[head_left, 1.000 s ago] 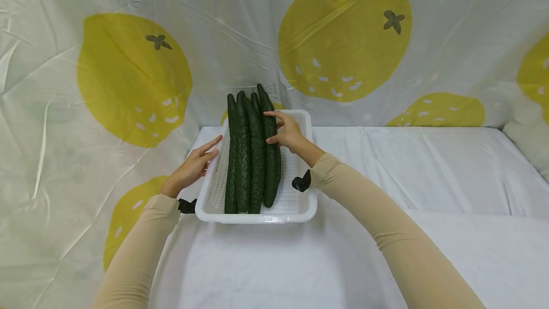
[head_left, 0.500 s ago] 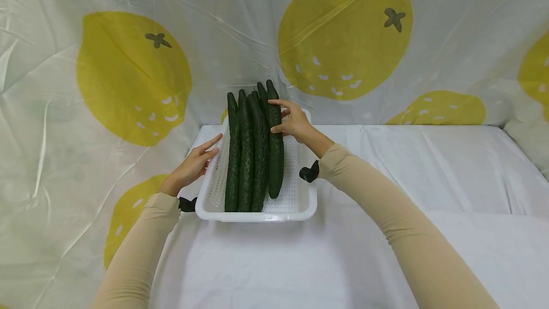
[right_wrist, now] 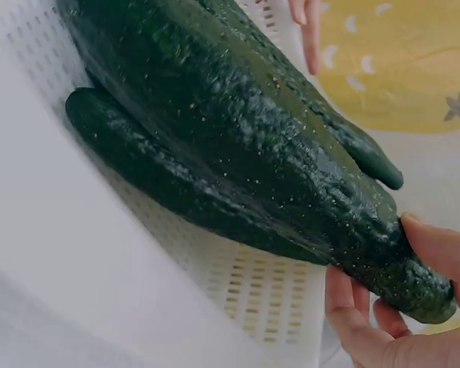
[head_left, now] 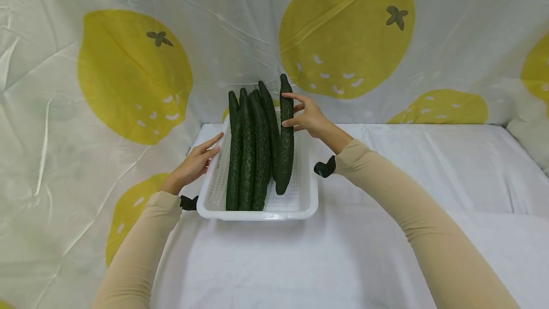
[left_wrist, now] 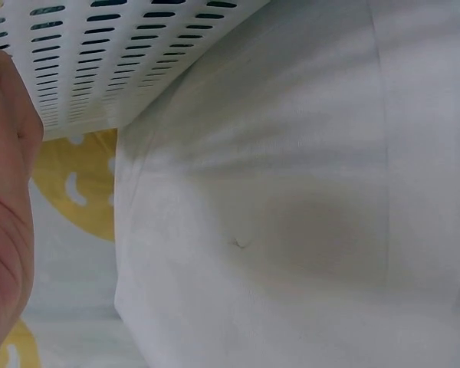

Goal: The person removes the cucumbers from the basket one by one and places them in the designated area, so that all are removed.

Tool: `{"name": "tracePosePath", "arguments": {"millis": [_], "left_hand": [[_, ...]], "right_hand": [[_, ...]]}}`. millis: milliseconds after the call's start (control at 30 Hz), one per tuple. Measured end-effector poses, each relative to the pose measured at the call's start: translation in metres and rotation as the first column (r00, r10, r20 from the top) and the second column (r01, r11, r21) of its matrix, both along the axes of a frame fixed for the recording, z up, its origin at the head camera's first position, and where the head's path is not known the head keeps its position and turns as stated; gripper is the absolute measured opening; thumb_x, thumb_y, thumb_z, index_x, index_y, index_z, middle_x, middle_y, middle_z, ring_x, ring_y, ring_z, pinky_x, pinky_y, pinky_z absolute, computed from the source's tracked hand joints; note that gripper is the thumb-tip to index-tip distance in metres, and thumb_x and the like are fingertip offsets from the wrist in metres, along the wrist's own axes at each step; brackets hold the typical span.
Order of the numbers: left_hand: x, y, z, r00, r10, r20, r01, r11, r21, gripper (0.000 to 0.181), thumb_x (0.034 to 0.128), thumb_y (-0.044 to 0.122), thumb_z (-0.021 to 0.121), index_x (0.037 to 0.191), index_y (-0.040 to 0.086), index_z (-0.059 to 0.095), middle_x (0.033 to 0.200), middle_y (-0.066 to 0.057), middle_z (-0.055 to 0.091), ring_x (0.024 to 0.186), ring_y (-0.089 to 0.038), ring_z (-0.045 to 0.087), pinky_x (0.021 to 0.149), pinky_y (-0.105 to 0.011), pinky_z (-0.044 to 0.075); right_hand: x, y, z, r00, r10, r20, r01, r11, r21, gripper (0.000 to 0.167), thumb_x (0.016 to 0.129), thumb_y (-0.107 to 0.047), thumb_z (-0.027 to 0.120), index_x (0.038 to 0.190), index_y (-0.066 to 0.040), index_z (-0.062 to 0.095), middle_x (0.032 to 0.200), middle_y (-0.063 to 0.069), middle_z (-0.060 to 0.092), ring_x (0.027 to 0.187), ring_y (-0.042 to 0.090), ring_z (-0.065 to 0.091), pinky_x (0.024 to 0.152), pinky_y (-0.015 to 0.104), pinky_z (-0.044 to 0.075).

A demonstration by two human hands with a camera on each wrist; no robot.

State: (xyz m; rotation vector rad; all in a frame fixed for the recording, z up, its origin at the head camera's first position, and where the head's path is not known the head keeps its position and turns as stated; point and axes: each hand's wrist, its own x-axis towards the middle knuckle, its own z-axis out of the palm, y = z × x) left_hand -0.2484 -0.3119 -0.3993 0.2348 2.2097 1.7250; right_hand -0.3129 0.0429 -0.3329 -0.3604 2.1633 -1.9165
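Note:
In the head view a white perforated plastic basket (head_left: 257,215) holds several long dark green cucumbers (head_left: 247,156). My right hand (head_left: 310,118) pinches the rightmost cucumber (head_left: 286,156) near its upper end, between thumb and fingers. That cucumber slants over the basket, its lower end apart from the front rim. The right wrist view shows the pinched cucumber (right_wrist: 291,169) close up, with another cucumber (right_wrist: 176,180) lying below it. My left hand (head_left: 190,168) touches the basket's left side with its index finger straight. In the left wrist view the left hand (left_wrist: 8,199) is beside the slotted basket wall (left_wrist: 100,92), its fingertips hidden.
White cloth (head_left: 274,261) covers the table under the basket. A curtain (head_left: 240,23) printed with yellow lemons hangs behind and at the left. Black straps (head_left: 324,167) circle both wrists over beige sleeves (head_left: 411,213). The table surface extends to the right.
My right hand has moved right and up, drawing the rightmost cucumber away from the others and lifting its lower end. My left hand stays at the basket's side.

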Motion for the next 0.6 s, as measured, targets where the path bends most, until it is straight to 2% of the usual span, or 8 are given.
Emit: {"name": "tracePosePath", "arguments": {"millis": [233, 400, 600], "left_hand": [[0.001, -0.002, 0.001, 1.0, 0.001, -0.007, -0.001, 1.0, -0.002, 0.055, 0.109, 0.027, 0.043, 0.161, 0.026, 0.022, 0.086, -0.001, 0.047, 0.059, -0.006, 0.044, 0.051, -0.018, 0.041], [0.003, -0.001, 0.003, 1.0, -0.006, 0.003, 0.006, 1.0, 0.013, 0.055, 0.1099, 0.025, 0.039, 0.161, 0.025, 0.02, 0.084, 0.0, 0.049, 0.059, -0.006, 0.048, 0.051, -0.019, 0.043], [0.004, -0.005, 0.002, 1.0, -0.007, -0.011, 0.007, 1.0, 0.001, 0.055, 0.1094, 0.027, 0.041, 0.161, 0.025, 0.021, 0.073, 0.003, 0.045, 0.052, -0.006, 0.04, 0.048, -0.019, 0.037]], "right_hand": [[0.004, 0.013, 0.009, 0.999, 0.009, 0.037, -0.008, 0.999, -0.036, 0.08, 0.084, 0.014, 0.072, 0.151, -0.023, 0.047, 0.119, 0.019, 0.042, 0.087, 0.029, 0.057, 0.078, 0.046, 0.057], [0.006, 0.021, 0.016, 0.997, 0.009, 0.081, -0.003, 0.997, -0.071, 0.08, 0.085, 0.015, 0.07, 0.152, -0.024, 0.046, 0.132, 0.022, 0.038, 0.098, 0.034, 0.059, 0.084, 0.047, 0.056], [0.008, 0.03, 0.02, 0.994, 0.023, 0.105, -0.014, 0.996, -0.087, 0.08, 0.086, 0.014, 0.069, 0.152, -0.024, 0.044, 0.138, 0.024, 0.034, 0.109, 0.036, 0.055, 0.091, 0.051, 0.052]]}}
